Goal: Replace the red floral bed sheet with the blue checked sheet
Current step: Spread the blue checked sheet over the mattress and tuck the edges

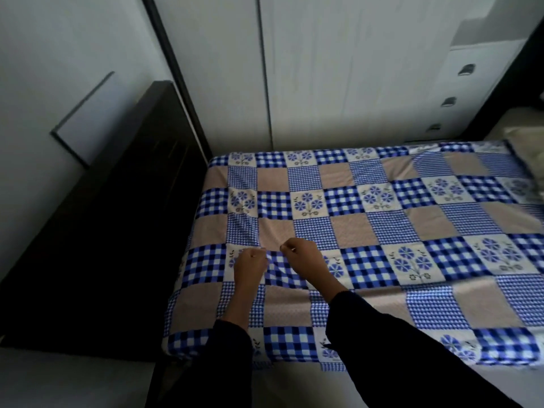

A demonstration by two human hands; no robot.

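The blue checked sheet (368, 231) lay spread across the dark wooden bed (117, 216), covering its top from the near edge to the far side, its patchwork of blue gingham, tan squares and blue flower panels mostly smooth. The person leaned in from the near edge, both arms in dark sleeves (412, 357) reaching over the fabric. The left hand (250, 265) and the right hand (303, 260) sat close together near the board end of the bed, each with fingers curled in tight and pinching a bit of the sheet; soft creases ran up and away from the spot between them. A pale pillow (527, 154) rested at the far right corner, on top of the sheet. Behind the bed stood a white wardrobe (338, 69), with a column of drawers (459, 83) beside it.
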